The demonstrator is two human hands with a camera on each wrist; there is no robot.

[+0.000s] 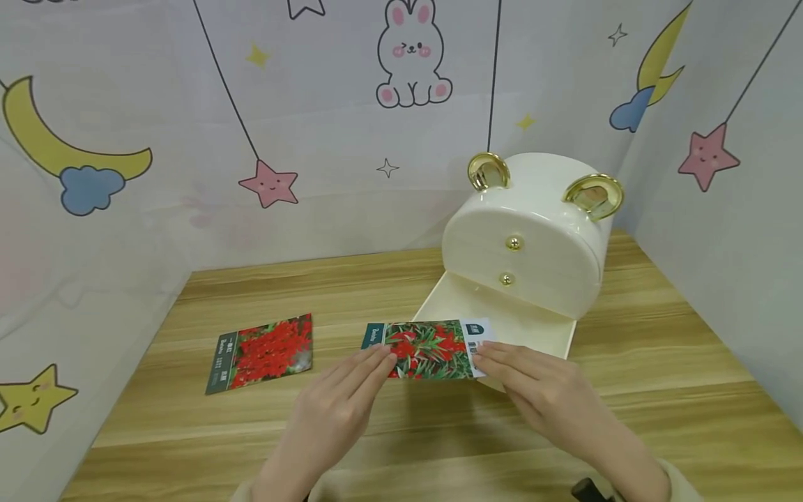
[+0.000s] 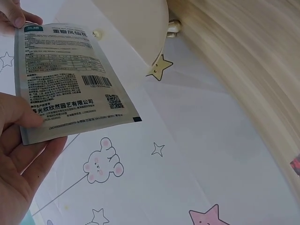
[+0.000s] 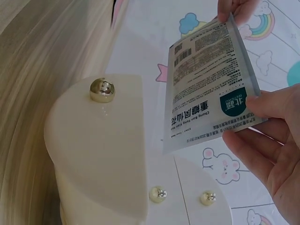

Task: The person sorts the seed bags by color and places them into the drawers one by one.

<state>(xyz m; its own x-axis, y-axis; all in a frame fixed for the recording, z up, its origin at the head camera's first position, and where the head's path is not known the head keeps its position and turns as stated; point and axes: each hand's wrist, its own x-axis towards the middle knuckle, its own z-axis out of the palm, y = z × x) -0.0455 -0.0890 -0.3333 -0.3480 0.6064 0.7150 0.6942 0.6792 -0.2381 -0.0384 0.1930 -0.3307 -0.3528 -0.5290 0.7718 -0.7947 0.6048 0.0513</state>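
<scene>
A seed packet with red flowers on its front is held level above the table by both hands. My left hand pinches its left end, thumb on the printed back in the left wrist view. My right hand grips the opposite end between thumb and fingers. Text, a barcode and a QR code cover the packet's back. Just behind it, a pulled-out drawer juts from a white storage box, and the packet overlaps the drawer's front in the head view.
A second seed packet with red flowers lies flat on the wooden table to the left. The box has gold ears on top and round gold knobs. A patterned cloth wall stands behind the table.
</scene>
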